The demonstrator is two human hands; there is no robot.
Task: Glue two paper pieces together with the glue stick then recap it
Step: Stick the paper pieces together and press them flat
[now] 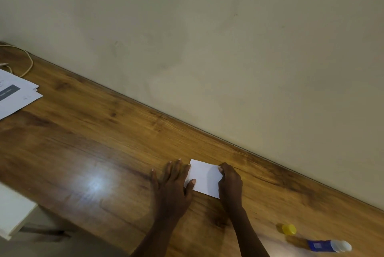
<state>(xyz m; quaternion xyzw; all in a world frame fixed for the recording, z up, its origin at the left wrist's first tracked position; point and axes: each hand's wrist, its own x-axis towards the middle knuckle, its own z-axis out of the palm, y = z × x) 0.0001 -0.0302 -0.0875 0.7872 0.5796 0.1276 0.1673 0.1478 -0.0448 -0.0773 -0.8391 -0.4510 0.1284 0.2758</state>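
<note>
— While my left hand (173,184) lies flat and spread, thumb on the white paper (204,177), where's my right?
— I see your right hand (229,182) curled on its right edge; uncapped glue stick (329,245) and yellow cap (289,229) lie apart on the bench (93,142).

My right hand (229,184) covers the white paper's (204,177) right edge; I can't tell whether it is one piece or two. The printed sheets (16,94) at far left run off frame, their text unreadable
</note>
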